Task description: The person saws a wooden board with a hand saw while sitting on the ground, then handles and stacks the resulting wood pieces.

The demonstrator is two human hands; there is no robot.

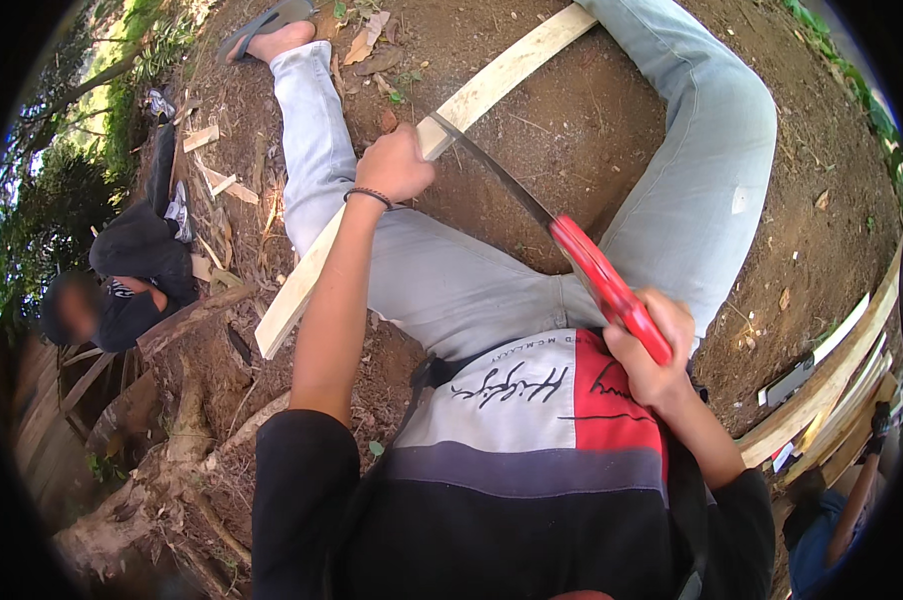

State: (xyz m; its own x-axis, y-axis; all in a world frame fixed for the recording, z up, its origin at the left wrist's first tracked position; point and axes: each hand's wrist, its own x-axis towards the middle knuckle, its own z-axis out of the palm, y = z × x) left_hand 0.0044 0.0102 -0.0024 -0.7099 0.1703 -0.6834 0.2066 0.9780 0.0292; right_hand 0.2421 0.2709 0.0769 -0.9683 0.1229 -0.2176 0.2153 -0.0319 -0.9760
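A long, pale wooden strip [517,72] runs slantwise across my left thigh, its far end by my right lower leg. My left hand [396,166], with a dark bracelet at the wrist, is closed around the strip near its middle. Just beyond those fingers, the narrow blade of a handsaw [580,252] lies across the wood. A line shows in the strip where the blade meets it. My right hand [652,345] is wrapped round the saw's red handle, close to my lap.
Bare brown soil [532,150] with dry leaves surrounds my legs. Wood offcuts [230,185] lie at the left, near a seated person in dark clothes [147,255]. Tree roots [187,430] spread at the lower left. Long boards [822,390] and another person [840,520] are at the right.
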